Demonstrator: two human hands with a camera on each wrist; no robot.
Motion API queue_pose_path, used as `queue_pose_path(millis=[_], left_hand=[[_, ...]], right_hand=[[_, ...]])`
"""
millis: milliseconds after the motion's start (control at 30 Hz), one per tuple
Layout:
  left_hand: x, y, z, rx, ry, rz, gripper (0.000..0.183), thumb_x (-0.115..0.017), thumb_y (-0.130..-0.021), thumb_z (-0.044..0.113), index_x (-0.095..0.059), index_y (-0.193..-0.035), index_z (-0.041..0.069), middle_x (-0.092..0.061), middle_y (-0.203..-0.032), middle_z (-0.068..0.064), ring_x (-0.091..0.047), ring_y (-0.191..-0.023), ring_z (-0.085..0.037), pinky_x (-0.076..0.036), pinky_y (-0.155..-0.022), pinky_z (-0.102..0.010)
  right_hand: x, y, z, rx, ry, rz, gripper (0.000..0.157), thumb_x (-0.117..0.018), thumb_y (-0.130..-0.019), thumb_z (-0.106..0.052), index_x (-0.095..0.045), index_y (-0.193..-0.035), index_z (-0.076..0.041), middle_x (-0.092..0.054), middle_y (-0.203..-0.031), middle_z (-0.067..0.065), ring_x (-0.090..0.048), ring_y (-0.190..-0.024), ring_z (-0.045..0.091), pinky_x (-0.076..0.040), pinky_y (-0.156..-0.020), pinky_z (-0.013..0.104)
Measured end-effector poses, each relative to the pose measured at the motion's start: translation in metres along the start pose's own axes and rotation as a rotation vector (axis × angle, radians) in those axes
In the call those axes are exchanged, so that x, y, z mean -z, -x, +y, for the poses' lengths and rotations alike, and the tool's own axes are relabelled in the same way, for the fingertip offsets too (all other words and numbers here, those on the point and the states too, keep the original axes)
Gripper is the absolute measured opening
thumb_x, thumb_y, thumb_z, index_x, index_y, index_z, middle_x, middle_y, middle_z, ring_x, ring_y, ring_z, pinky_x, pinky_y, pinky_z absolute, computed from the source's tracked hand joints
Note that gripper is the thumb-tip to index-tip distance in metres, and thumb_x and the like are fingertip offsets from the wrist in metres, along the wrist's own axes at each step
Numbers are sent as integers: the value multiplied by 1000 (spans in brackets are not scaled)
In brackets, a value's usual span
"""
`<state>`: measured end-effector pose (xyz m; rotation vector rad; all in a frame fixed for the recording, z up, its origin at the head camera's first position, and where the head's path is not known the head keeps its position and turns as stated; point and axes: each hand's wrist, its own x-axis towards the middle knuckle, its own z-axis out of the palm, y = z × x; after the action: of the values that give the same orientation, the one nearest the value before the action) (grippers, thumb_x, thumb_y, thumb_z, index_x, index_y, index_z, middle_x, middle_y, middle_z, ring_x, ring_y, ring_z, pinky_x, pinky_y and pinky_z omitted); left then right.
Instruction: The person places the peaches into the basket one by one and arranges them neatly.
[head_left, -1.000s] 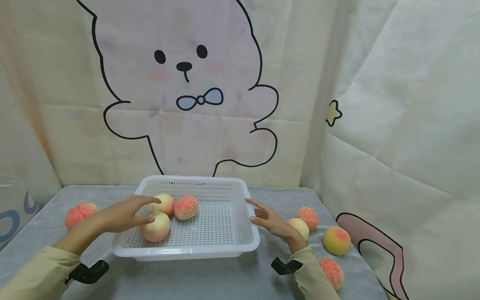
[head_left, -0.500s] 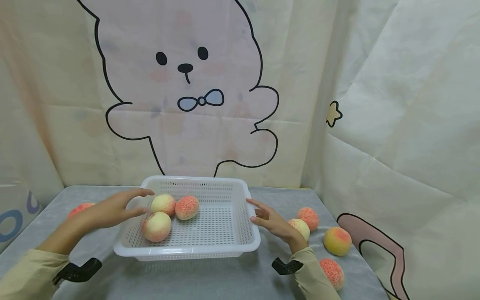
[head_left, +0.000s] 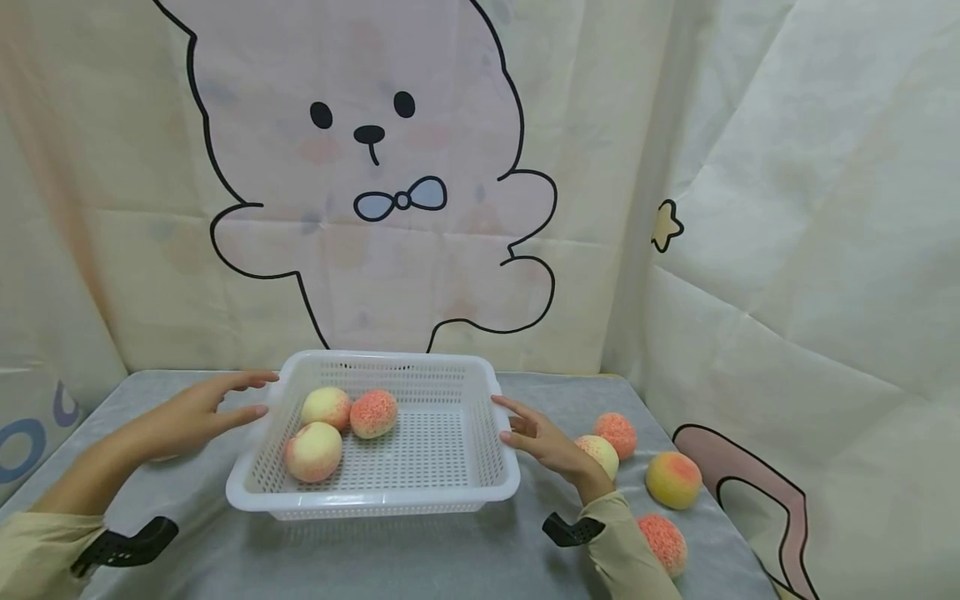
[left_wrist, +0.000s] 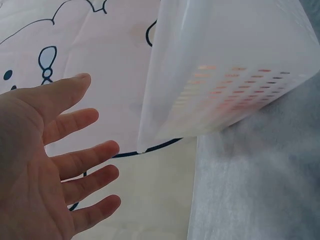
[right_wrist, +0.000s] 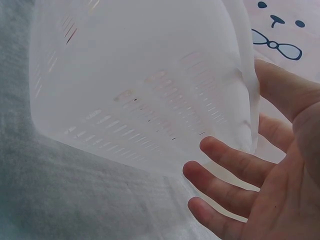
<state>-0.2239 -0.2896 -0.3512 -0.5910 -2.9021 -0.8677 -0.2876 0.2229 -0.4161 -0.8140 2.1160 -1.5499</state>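
A white plastic basket with slotted walls stands on the table. Inside, toward its left, lie three peaches: a pale one in front, a pale and pink one behind, and a coral speckled one. My left hand is just left of the basket, fingers spread and holding nothing. The left wrist view shows a gap between those fingers and the basket wall. My right hand rests thumb and forefinger against the right rim; its other fingers lie loosely below the rim.
Right of the basket lie several more peaches: a coral one, a pale speckled one, a yellow-orange one and a coral one by my sleeve. Grey cloth covers the table. A printed curtain hangs directly behind.
My left hand has drawn left, away from the peaches and out of the basket. It now hides the red peach seen earlier on the left. My right hand stays at the rim.
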Motion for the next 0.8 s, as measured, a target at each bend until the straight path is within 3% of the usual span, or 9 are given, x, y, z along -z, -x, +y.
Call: queue_pose_path(millis=[233, 467, 800], left_hand=[[4, 9, -18, -16, -33, 75, 50, -63, -100, 29, -53, -143, 5, -57, -142, -25, -52, -126, -51, -46, -91, -69], [13, 17, -39, 29, 4, 104, 52, -61, -102, 25, -47, -145, -1, -56, -139, -33, -47, -124, -57, -43, -90, -76], [24, 28, -70, 132, 49, 114, 58, -52, -106, 30, -36, -150, -4, -45, -143, -38, -37, -126, -60, -40, -88, -73]], right_hand=[[1, -1, 0, -9, 11, 8, 69, -57, -104, -26, -21, -163, -16, -48, -152, 25, -59, -127, 23, -49, -104, 37], [2, -1, 2, -6, 6, 6, 70, -58, -104, -26, -21, -163, -15, -47, -153, 25, -59, -126, 20, -49, -103, 34], [1, -1, 1, 3, -1, -4, 69, -56, -105, -25, -20, -163, -14, -46, -154, 25, -59, -126, 19, -49, -102, 31]])
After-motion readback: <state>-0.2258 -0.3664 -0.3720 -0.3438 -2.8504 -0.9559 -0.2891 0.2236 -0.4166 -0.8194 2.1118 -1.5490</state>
